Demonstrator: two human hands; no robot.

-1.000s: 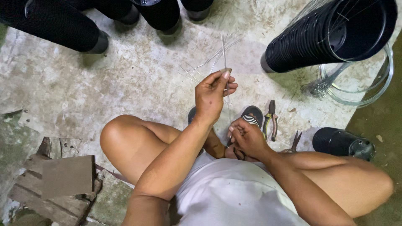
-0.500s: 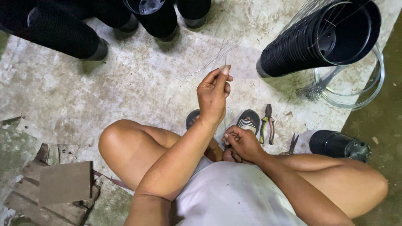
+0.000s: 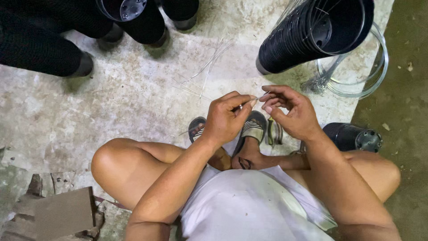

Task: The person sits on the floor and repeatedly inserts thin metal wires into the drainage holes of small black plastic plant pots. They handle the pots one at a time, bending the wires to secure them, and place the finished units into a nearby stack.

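Wire (image 3: 257,98), thin and short, sits pinched between my left hand (image 3: 227,118) and right hand (image 3: 290,111), both closed on it above my sandals (image 3: 254,129). Pliers (image 3: 273,133) lie just beside the sandals on the concrete floor (image 3: 133,98). Farther off, loose wires (image 3: 209,67) lie left of a stack of black pots (image 3: 312,35).

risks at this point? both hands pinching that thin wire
1. The wire is very thin and pinched only by fingertips of the left hand and right hand; it could slip or prick a finger.
2. Loose wires lie on the floor near sandalled feet; they might poke or snag.
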